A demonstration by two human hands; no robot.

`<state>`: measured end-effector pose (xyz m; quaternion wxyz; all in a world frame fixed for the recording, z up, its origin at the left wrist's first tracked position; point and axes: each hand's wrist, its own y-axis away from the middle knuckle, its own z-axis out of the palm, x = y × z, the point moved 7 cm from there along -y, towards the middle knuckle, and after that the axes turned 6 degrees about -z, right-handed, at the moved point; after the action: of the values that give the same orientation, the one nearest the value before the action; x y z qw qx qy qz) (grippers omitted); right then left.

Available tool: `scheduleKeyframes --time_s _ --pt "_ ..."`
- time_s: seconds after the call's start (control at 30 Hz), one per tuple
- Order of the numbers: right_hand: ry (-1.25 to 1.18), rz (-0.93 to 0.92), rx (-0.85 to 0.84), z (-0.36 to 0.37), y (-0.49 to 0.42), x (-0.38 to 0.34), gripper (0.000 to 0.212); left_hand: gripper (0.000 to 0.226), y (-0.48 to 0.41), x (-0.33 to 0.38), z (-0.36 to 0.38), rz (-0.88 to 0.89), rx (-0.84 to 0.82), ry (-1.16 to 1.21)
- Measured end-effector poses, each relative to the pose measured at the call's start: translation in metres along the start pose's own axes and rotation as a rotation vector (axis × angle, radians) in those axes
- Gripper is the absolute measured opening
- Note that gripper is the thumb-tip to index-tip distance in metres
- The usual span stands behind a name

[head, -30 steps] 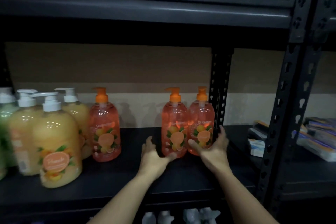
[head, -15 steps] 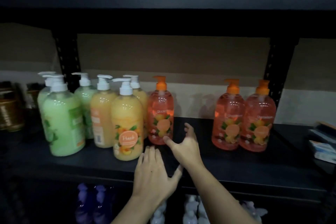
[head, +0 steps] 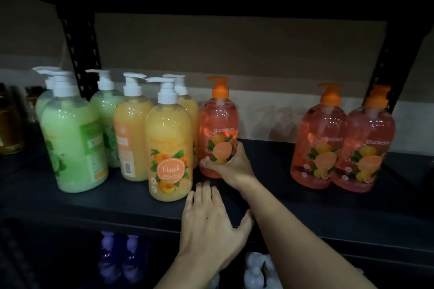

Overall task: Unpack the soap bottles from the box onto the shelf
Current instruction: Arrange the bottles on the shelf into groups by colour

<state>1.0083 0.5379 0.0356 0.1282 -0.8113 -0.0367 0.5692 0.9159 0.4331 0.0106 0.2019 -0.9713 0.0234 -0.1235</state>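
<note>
Dark metal shelf (head: pixel 293 199) w/ upright pump soap bottles. Right hand (head: pixel 231 166) grips the lower part of an orange guardian soap bottle (head: pixel 218 122), which stands on the shelf just beside a yellow Peach bottle (head: pixel 168 148). Left hand (head: pixel 209 223) is open: fingers straight, palm down over the shelf's front edge, holding nothing. Two more orange bottles (head: pixel 317 138) stand touching, well apart to the right; green bottles (head: pixel 72 141) far left.

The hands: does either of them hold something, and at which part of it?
The right hand grips the lone orange soap bottle by its lower body, over the label. The left hand holds nothing; its fingers lie straight.
</note>
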Motion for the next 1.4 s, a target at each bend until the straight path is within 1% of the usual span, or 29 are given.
scheduleKeyframes --time_s 0.13,0.23,0.43,0.67,0.73,0.8,0.87,0.93,1.03,1.1,1.17,1.27,1.4 --pt "0.01 0.016 -0.045 -0.009 0.002 0.003 0.093 0.092 0.0 0.0 0.0 -0.008 0.0 0.003" --pt "0.01 0.032 -0.057 -0.016 0.009 0.006 0.091 0.1 0.001 0.0 -0.003 0.006 -0.013 -0.049" --pt "0.028 0.04 -0.01 -0.044 0.034 0.01 0.093 0.102 0.0 0.0 -0.006 0.026 -0.025 -0.097" --pt "0.072 0.026 0.056 -0.088 0.084 0.006 0.089 0.112 0.001 -0.006 -0.004 -0.013 -0.117 -0.111" --pt "0.086 0.031 0.084 -0.103 0.098 0.006 0.094 0.112 0.003 -0.003 -0.006 -0.004 -0.135 -0.133" --pt "0.104 0.038 0.102 -0.118 0.11 0.008 0.098 0.103 0.004 0.0 -0.005 -0.001 -0.184 -0.121" --pt "0.106 0.043 0.109 -0.133 0.121 0.01 0.091 0.089 0.004 0.013 -0.002 0.036 -0.242 -0.081" --pt "0.104 0.05 0.112 -0.15 0.133 0.011 0.083 0.085 0.005 0.029 -0.001 0.082 -0.278 -0.047" --pt "0.098 0.047 0.137 -0.176 0.149 0.015 0.078 0.087 0.005 0.052 0.005 0.105 -0.325 -0.039" --pt "0.092 0.053 0.155 -0.191 0.156 0.02 0.079 0.087 0.005 0.064 0.01 0.126 -0.349 -0.033" --pt "0.083 0.064 0.189 -0.209 0.161 0.027 0.086 0.087 0.004 0.08 0.014 0.153 -0.361 -0.015" --pt "0.073 0.084 0.236 -0.228 0.166 0.033 0.104 0.088 0.0 0.096 0.019 0.17 -0.392 -0.003" --pt "0.077 0.083 0.268 -0.246 0.163 0.035 0.094 0.089 -0.004 0.112 0.026 0.178 -0.409 -0.026"
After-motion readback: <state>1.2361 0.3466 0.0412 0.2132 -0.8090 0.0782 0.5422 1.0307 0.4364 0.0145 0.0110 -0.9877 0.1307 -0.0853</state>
